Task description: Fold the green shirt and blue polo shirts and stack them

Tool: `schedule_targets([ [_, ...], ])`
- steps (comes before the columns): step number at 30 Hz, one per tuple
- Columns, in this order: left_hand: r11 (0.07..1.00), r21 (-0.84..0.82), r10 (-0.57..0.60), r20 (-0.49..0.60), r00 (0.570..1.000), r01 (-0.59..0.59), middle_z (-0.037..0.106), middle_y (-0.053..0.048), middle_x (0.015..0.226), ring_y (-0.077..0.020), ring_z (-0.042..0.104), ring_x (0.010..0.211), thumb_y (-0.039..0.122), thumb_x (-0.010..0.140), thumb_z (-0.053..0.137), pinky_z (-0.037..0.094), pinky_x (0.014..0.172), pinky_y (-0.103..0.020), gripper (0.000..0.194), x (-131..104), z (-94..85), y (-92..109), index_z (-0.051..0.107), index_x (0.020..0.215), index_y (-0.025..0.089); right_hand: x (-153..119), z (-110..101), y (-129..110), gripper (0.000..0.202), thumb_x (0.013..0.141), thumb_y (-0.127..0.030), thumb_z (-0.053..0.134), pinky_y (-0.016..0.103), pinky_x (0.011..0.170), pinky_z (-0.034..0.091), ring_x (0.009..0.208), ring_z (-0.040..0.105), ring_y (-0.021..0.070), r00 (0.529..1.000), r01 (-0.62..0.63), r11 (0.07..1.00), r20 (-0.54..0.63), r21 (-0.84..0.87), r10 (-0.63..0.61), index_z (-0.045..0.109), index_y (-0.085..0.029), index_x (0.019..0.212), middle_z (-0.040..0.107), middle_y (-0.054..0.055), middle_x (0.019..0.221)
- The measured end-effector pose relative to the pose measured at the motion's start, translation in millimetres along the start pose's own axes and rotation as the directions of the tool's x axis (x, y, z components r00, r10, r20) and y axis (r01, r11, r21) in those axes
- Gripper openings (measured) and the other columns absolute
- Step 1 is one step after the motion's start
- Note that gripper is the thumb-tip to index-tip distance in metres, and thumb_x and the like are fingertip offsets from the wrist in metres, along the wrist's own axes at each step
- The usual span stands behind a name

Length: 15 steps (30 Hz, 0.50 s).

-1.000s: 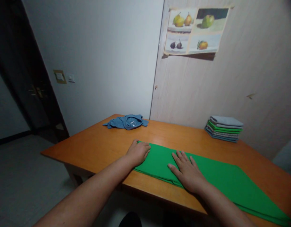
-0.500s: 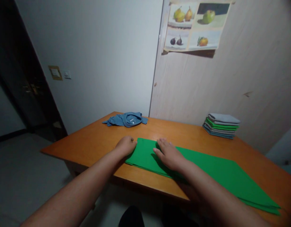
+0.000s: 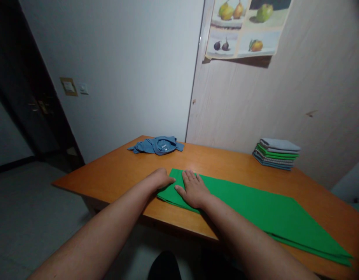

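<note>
Since the earlier frame, the right hand (image 3: 194, 190) has moved left along the green cloth (image 3: 249, 200); it lies flat on top, thumb spread, gripping nothing. The left hand (image 3: 160, 179) sets its thumb on the cloth's left end; whether its hidden fingers grip, I cannot tell. The long axis runs toward near right on the table (image 3: 115, 175), before a pale wall (image 3: 132, 70).

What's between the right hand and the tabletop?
The folded green cloth: the right hand lies on it, the tabletop beneath, in the head view.
</note>
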<state>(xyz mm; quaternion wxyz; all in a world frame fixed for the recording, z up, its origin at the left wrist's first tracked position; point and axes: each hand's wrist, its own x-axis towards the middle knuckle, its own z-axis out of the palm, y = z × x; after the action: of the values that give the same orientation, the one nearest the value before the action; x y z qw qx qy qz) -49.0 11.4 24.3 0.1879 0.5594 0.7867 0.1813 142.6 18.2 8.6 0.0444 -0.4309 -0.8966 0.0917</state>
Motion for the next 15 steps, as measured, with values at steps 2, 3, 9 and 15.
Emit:
schedule_targets([
  [2, 0.997, -0.076, -0.008, 0.029, 1.0, 0.01, 0.055, 0.0, 0.052, -0.0201, 0.059, 0.061, 0.04, 0.065, 0.076, 0.032, 0.053, -0.028, 0.026, 0.2, 2.7, 0.0, 0.06, 0.062, 0.019, 0.5, -0.1, -0.4, 0.091, 0.096, -0.07, 0.017, 0.048, 0.122, 0.002, 0.154, 0.003, 0.0291, 1.0, 0.0, 1.0, -0.003, 0.006, 0.0, 0.015, -0.005, 0.159, 0.009, 0.016, 0.166],
  [3, 0.992, -0.122, -0.01, 0.042, 0.999, 0.015, 0.051, 0.002, 0.049, -0.0178, 0.055, 0.057, 0.036, 0.066, 0.075, 0.03, 0.051, -0.027, 0.025, -0.2, 4.4, 0.2, 0.058, 0.06, 0.019, 0.8, 0.1, -0.6, 0.09, 0.096, -0.07, 0.018, 0.048, 0.122, 0.002, 0.154, 0.003, 0.029, 1.0, 0.0, 1.0, -0.005, 0.01, 0.0, 0.015, -0.005, 0.159, 0.009, 0.016, 0.166],
  [9, 0.887, -0.461, 0.023, 0.122, 0.992, 0.037, 0.051, 0.004, 0.047, -0.012, 0.047, 0.043, 0.023, 0.07, 0.069, 0.029, 0.044, -0.025, 0.02, -3.4, 9.4, 3.6, 0.052, 0.059, 0.019, 2.2, 1.5, 0.7, 0.088, 0.096, -0.067, 0.024, 0.046, 0.122, 0.001, 0.154, 0.004, 0.0275, 1.0, 0.0, 0.997, -0.028, 0.078, 0.002, 0.018, -0.005, 0.159, 0.012, 0.016, 0.166],
  [15, 0.64, -0.765, 0.142, 0.214, 0.967, 0.075, 0.067, -0.003, 0.064, -0.0172, 0.063, 0.057, 0.024, 0.063, 0.071, 0.048, 0.055, -0.026, 0.014, -9.3, 1.7, 14.0, 0.059, 0.068, 0.018, 7.1, -1.6, 6.8, 0.083, 0.097, -0.06, 0.032, 0.046, 0.123, 0.0, 0.153, 0.007, 0.0277, 1.0, 0.013, 0.968, -0.021, 0.251, -0.008, 0.022, -0.006, 0.158, 0.015, 0.016, 0.165],
])
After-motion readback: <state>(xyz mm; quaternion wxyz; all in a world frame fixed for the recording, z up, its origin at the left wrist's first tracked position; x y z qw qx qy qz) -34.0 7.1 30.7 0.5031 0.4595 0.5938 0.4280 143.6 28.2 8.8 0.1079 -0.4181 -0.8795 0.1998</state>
